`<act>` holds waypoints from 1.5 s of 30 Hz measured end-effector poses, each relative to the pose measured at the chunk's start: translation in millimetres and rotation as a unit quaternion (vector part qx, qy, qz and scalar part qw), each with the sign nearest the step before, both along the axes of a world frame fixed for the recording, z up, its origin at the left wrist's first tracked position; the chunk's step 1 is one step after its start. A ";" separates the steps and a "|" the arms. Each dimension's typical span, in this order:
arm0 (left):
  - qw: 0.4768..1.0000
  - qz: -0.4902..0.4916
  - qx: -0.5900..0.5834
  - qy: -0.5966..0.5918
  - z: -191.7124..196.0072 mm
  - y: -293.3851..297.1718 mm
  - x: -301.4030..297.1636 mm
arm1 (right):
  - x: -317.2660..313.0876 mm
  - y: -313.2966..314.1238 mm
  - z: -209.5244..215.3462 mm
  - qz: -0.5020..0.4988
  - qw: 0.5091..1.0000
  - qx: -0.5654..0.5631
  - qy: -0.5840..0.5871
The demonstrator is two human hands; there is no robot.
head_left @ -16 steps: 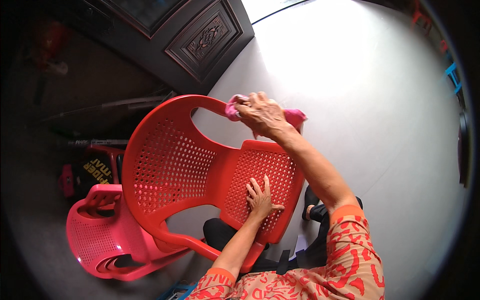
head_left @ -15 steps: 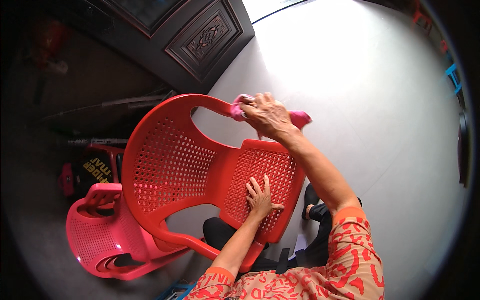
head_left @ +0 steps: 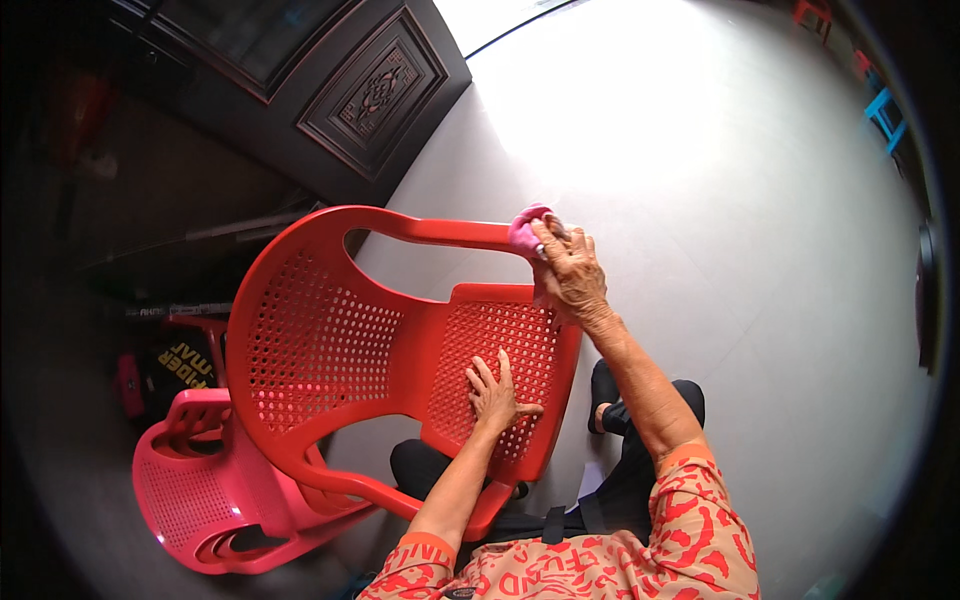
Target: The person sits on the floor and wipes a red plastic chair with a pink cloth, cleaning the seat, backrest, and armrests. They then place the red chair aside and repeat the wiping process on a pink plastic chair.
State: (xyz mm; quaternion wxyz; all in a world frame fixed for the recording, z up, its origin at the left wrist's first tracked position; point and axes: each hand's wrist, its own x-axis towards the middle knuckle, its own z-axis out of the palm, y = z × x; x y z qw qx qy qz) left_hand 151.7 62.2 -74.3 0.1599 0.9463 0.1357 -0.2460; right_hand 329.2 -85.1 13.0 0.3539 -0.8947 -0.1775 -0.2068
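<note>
Red perforated plastic armchair [head_left: 412, 345] sits directly in front of the person, its near side partly covering a pink plastic chair [head_left: 270, 490] on the floor [head_left: 780, 320]. Left hand [head_left: 494, 398] lies flat on the seat, fingers spread, grasping nothing. Right hand [head_left: 572, 278] is closed around a pink cloth [head_left: 526, 232], pressed to the front end of the far armrest [head_left: 460, 233]. Assessment: armchair likely light and stiff, smooth enough to slide under pressure; best held by the armrests or backrest rim. Cloth appears soft and pliable; grip it bunched.
</note>
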 end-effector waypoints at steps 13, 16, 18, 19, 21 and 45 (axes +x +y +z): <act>0.998 -0.061 0.000 -0.017 7.0 -11.2 5.2 | 24.6 -5.1 38.9 0.143 0.976 -0.158 -0.037; 0.998 -0.068 0.003 -0.019 9.5 -12.6 6.7 | 25.4 3.9 45.9 0.129 0.979 -0.155 -0.030; 0.998 -0.062 0.000 -0.014 7.4 -11.4 5.9 | 31.7 26.5 56.2 0.125 0.975 -0.180 -0.038; 0.998 -0.062 0.000 -0.015 6.4 -11.5 5.5 | 36.8 41.9 55.8 0.118 0.968 -0.212 -0.068; 0.998 -0.065 0.003 -0.019 5.0 -10.8 4.5 | 44.0 73.9 51.0 0.125 0.965 -0.215 -0.080; 0.997 -0.048 -0.001 0.061 18.6 -17.0 18.2 | 4.9 43.6 -45.5 -0.121 0.945 0.303 0.035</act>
